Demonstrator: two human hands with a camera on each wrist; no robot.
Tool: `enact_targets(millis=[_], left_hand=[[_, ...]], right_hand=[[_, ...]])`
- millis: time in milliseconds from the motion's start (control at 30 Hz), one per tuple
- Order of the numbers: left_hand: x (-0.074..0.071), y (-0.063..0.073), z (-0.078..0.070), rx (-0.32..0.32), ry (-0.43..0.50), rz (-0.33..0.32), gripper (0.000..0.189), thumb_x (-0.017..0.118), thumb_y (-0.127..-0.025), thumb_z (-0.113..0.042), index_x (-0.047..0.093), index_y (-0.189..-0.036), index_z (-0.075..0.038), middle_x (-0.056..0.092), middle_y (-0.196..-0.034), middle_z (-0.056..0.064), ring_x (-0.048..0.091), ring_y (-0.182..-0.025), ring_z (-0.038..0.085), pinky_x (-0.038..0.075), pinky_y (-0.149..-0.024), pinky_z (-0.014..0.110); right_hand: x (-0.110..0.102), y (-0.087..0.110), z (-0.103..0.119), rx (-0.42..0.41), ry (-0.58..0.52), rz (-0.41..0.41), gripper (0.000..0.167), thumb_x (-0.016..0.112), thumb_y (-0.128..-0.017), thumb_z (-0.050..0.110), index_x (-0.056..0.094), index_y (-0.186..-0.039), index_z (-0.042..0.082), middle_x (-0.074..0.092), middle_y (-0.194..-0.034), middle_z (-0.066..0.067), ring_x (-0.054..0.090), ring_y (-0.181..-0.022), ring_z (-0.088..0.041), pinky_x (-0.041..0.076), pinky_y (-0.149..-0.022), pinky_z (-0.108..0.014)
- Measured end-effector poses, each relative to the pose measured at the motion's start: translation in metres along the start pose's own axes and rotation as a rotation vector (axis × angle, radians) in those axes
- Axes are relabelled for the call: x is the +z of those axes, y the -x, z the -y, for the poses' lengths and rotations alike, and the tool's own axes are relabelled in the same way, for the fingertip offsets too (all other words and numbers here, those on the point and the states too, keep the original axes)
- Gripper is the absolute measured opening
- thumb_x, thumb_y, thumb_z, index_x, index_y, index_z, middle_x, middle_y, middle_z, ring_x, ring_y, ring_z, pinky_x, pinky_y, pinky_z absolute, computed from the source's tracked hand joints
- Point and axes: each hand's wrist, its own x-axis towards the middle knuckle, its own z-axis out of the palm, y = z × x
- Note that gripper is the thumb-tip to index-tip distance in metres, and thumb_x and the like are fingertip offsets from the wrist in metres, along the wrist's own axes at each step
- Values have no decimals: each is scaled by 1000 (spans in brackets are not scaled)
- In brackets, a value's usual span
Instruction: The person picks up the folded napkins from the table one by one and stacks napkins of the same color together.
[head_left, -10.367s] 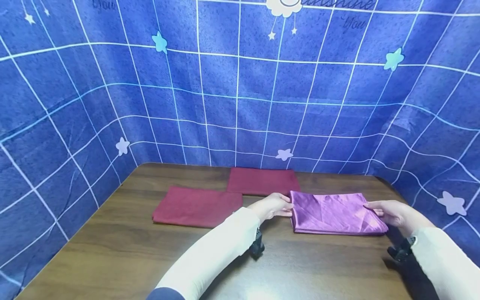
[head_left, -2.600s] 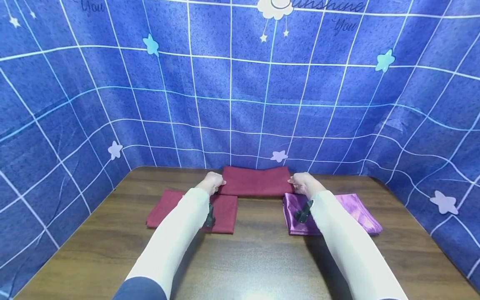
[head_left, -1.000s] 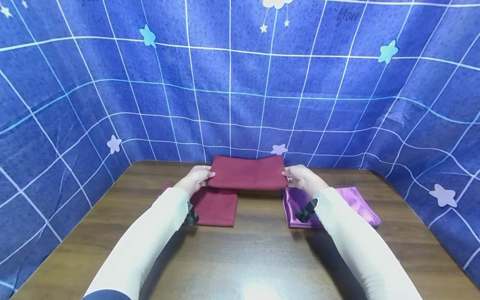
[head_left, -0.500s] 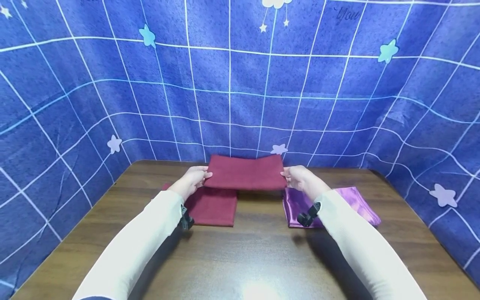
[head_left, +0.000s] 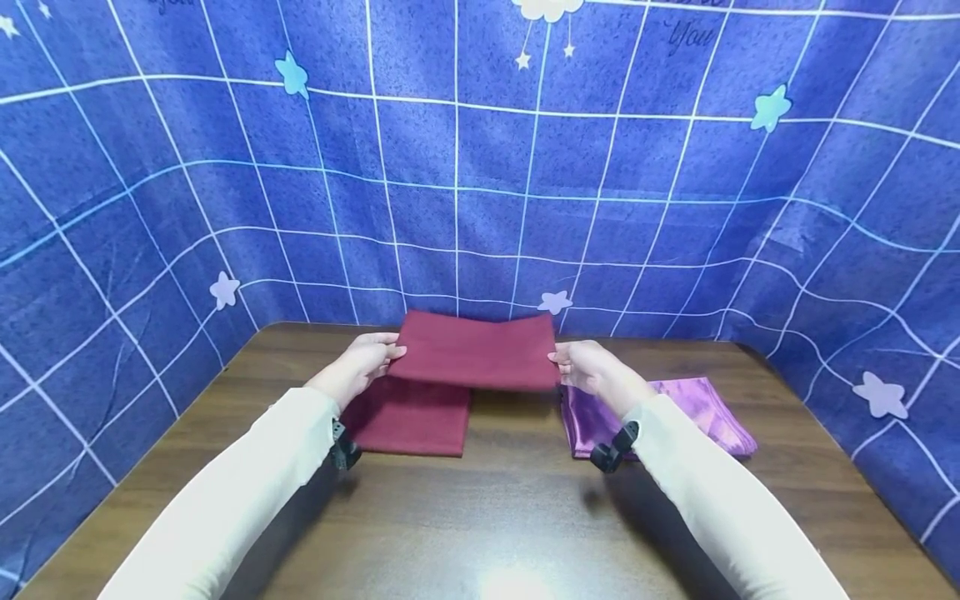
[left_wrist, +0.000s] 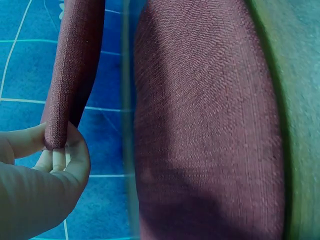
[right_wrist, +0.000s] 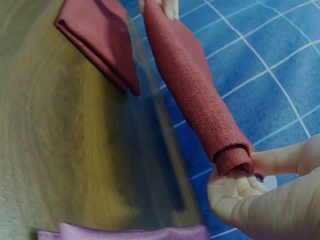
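Cloths: three, all folded; two are showing dark red, one shiny purple.
Held red cloth (head_left: 476,350): one; hanging off the table (head_left: 465,517) surface, spanning the hands, middle sagging slightly, left part overlapping the lying one in the head view.
Lying red cloth (head_left: 420,421): one; resting flat on the table's left-of-center area, below the held one.
Purple cloth (head_left: 697,400): one; resting toward the table's right, partly hidden by the right arm.
Hands: two, both working one piece.
Left hand (head_left: 360,365): forearm pointing forward; thumb and fingers are clamping the cloth's left end from opposite sides.
Right hand (head_left: 592,371): forearm angling inward; thumb and fingers are clamping the right end, folded layers showing there.
Sleeves (head_left: 225,492): two, white, covering the forearms.
Wrist devices (head_left: 611,446): two, black, one sitting at each wrist.
Backdrop (head_left: 570,167): one, blue with grid and stars, hanging behind the table.
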Motion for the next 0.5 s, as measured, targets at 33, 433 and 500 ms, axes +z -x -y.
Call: enact_targets(millis=[33, 433, 500], left_hand=[[-1, 1, -1, 0, 1, 5, 54, 52, -95, 1, 31, -143, 11, 62, -77, -12, 60, -70, 1, 52, -67, 17], [-13, 10, 4, -1, -8, 25, 58, 51, -96, -1, 25, -146, 11, 62, -79, -13, 61, -71, 0, 53, -68, 18], [-13, 11, 4, 4, -5, 30, 58, 51, -96, 0, 25, -146, 12, 62, -79, -13, 61, -72, 0, 54, -68, 18]], right_hand=[[2, -1, 1, 8, 9, -24, 45, 48, -93, -6, 40, -138, -8, 54, -84, 4, 46, -63, -1, 46, -73, -22], [15, 2, 0, 51, 37, -102, 57, 44, -94, -6, 23, -147, -9, 56, -78, 4, 53, -61, -4, 51, -69, -25], [17, 6, 0, 46, 31, -103, 57, 45, -94, -6, 23, -147, -10, 56, -79, 4, 55, -63, -5, 51, -69, -26]])
